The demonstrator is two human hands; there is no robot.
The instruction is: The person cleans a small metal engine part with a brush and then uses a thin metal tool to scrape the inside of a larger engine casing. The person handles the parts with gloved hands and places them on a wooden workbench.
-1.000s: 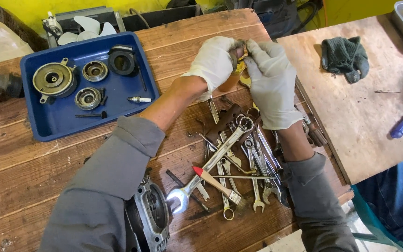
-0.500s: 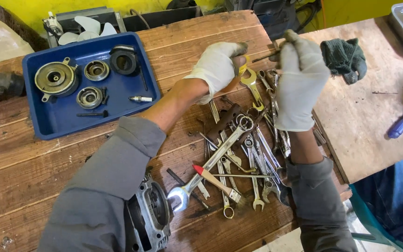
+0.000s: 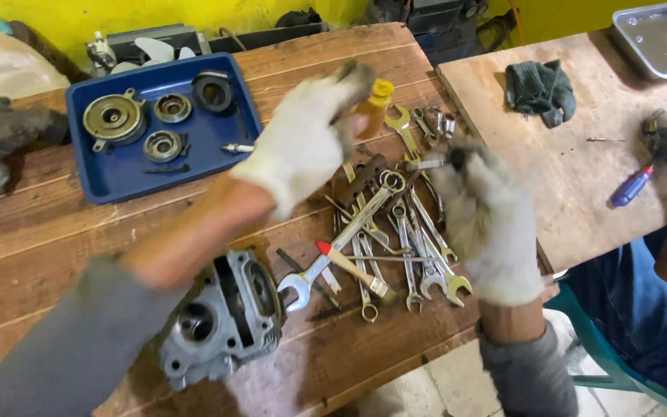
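- Wooden bench (image 3: 55, 255) under a yellow wall carries everything.
- Yellow-handled tool (image 3: 374, 108) sits pinched in the gloved left hand (image 3: 303, 143), above the bench at 12 o'clock.
- Right hand (image 3: 488, 224), gloved and blurred, hovers apart at 3 o'clock; its grip cannot be told.
- Wrenches (image 3: 395, 239) lie heaped between and beneath both hands.
- Engine head (image 3: 221, 320) rests at 7 o'clock.
- Blue tray (image 3: 117, 181) of parts sits at 10 o'clock.

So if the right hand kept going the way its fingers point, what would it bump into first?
Probably the small metal piece just past the right hand, with the yellowish wrench beyond. The hand is blurred and its height above the table is unclear.
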